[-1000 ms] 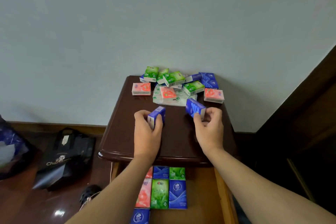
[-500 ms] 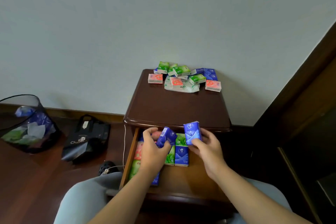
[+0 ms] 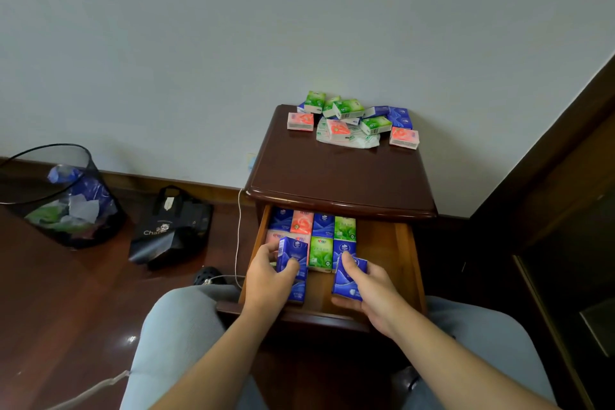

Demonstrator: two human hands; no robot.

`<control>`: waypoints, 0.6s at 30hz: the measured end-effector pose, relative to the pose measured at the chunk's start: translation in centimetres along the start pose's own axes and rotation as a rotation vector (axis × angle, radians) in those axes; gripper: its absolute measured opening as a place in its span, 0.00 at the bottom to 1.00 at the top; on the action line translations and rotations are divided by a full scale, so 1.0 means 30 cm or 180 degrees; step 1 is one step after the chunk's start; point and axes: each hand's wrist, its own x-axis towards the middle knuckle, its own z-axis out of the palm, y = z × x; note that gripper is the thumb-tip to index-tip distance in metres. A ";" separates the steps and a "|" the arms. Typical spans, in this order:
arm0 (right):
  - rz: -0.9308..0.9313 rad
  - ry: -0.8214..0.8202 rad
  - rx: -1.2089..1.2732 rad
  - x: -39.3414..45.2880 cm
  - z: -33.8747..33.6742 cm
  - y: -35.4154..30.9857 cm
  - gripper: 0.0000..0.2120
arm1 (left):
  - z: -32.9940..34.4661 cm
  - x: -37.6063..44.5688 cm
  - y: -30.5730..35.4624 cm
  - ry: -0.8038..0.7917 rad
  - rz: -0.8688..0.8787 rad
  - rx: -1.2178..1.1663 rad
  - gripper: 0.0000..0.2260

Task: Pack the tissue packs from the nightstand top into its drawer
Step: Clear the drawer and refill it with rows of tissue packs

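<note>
The dark wooden nightstand (image 3: 339, 176) stands against the wall with its drawer (image 3: 382, 243) pulled out. Several green, pink and blue tissue packs (image 3: 352, 118) lie heaped at the back of its top. Inside the drawer, rows of packs (image 3: 319, 233) lie flat along the left and middle. My left hand (image 3: 269, 280) grips a blue tissue pack (image 3: 293, 255) low over the drawer's left side. My right hand (image 3: 369, 289) holds another blue tissue pack (image 3: 349, 280) near the drawer's middle front.
A crumpled plastic wrapper (image 3: 352, 140) lies under the heap. A mesh waste bin (image 3: 63, 196) and a black bag (image 3: 173, 226) sit on the wooden floor at the left. A white cable (image 3: 238, 236) hangs beside the nightstand. Dark furniture (image 3: 549, 210) stands on the right. My knees flank the drawer.
Both hands carried their blue packs from the nightstand top down over the front edge and into the open drawer. The view has tilted downward.
</note>
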 end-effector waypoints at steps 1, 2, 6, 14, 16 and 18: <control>0.0048 0.0003 0.0023 0.005 0.007 0.002 0.16 | -0.001 -0.001 -0.004 -0.0002 0.0021 0.0021 0.16; 0.0089 -0.0011 0.0011 0.010 0.014 0.006 0.15 | -0.002 -0.003 -0.007 0.0001 0.0039 0.0049 0.16; 0.0194 0.0057 -0.0292 0.016 0.034 0.017 0.23 | -0.001 0.003 -0.014 0.0072 0.0061 -0.0007 0.18; 0.0308 0.0436 -0.0490 0.047 0.027 0.015 0.20 | 0.003 0.002 -0.017 0.0106 0.0072 0.0059 0.20; 0.0297 0.0454 -0.0671 0.046 0.039 0.019 0.25 | 0.006 0.000 -0.015 0.0127 0.0081 0.0079 0.20; 0.0297 0.0389 -0.0798 0.048 0.050 0.020 0.28 | 0.006 -0.001 -0.013 0.0141 0.0076 0.0084 0.20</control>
